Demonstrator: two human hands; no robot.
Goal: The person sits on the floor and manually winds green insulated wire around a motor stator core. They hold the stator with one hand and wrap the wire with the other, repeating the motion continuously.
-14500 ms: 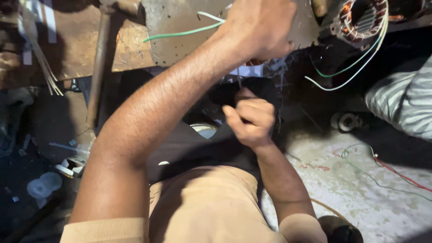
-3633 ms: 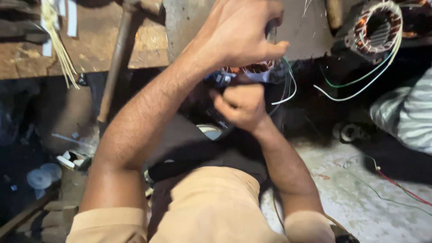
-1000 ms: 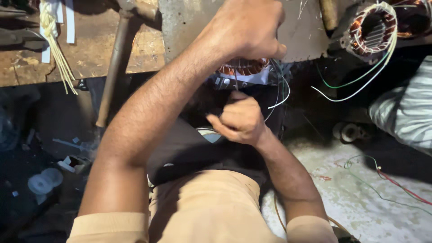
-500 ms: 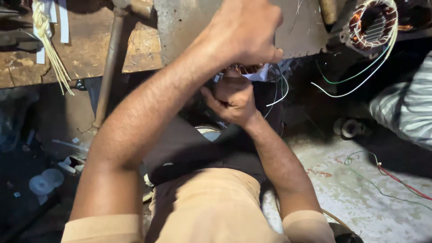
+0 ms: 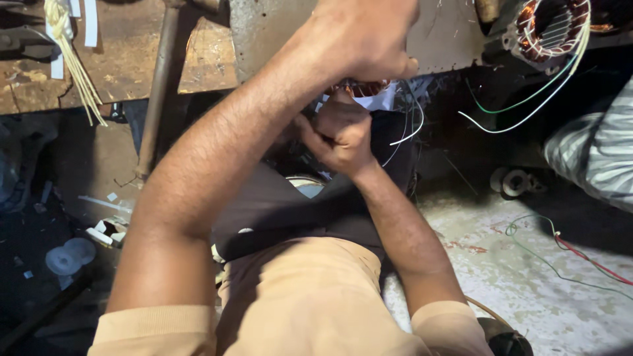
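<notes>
My left hand (image 5: 366, 39) is a closed fist at the top centre, gripping a small motor stator (image 5: 362, 89) with copper windings and white insulation paper; the fist hides most of it. My right hand (image 5: 339, 128) sits just under the stator. Its fingers are pinched together against the lower edge of the winding, and what they pinch is too thin to see. Thin white and green wires (image 5: 405, 135) hang from the stator beside that hand. Both forearms cross over my lap.
A second stator (image 5: 550, 26) lies top right, trailing green and white wires (image 5: 527, 109). A worn wooden bench (image 5: 39, 79) carries a metal plate (image 5: 264, 33), a long rod (image 5: 155, 99) and pale strips (image 5: 72, 59). Striped cloth (image 5: 600, 151) at right; loose wires (image 5: 560, 250) on the floor.
My right hand has risen from a little below the stator to right against its underside. My left hand has kept its grip in the same place.
</notes>
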